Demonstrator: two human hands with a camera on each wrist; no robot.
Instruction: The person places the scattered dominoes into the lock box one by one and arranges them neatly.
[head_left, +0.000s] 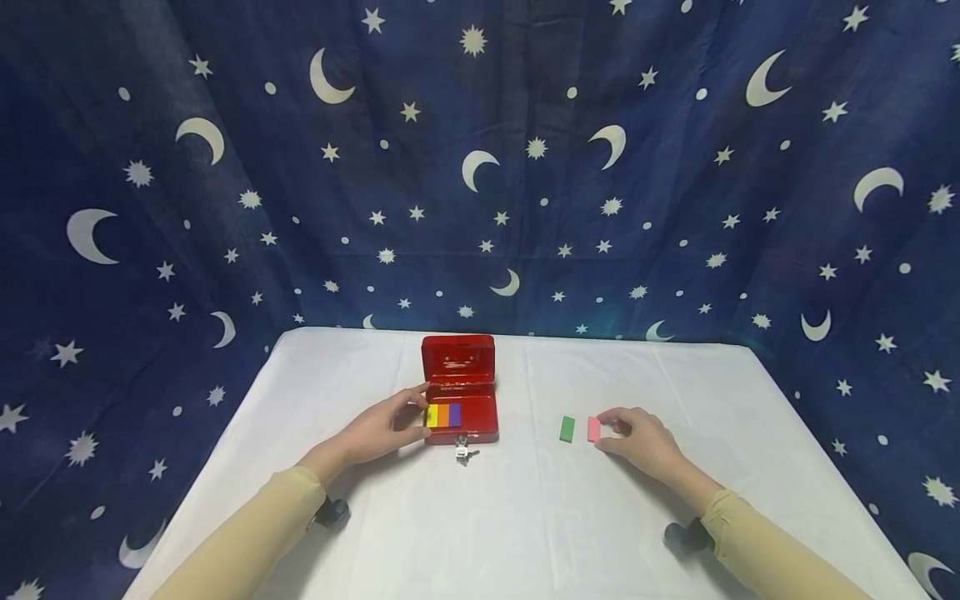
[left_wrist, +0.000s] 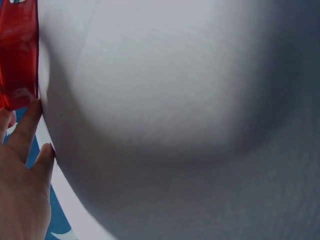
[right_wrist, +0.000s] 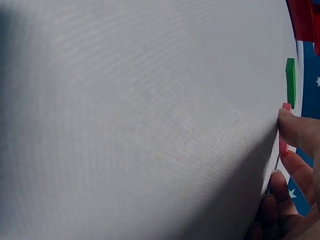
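Observation:
A red metal cash box (head_left: 480, 412) stands on the white-covered table with its lid (head_left: 459, 357) raised. Inside, at the left, yellow (head_left: 432, 416), orange (head_left: 443, 416) and purple blocks (head_left: 454, 415) lie side by side. My left hand (head_left: 378, 429) rests its spread fingertips against the box's left side; in the left wrist view, extended fingers (left_wrist: 30, 122) meet its corner. To the right of the box, my right hand (head_left: 647, 443) pinches a pink block (head_left: 593, 429) by its ends between thumb and finger. A green block (head_left: 567, 429) lies just left of the pink one.
Keys with a small tag (head_left: 462, 452) hang at the front of the box. The white cloth (head_left: 517, 517) covers the table, and a dark blue curtain (head_left: 525, 100) with moons and stars surrounds its back and sides.

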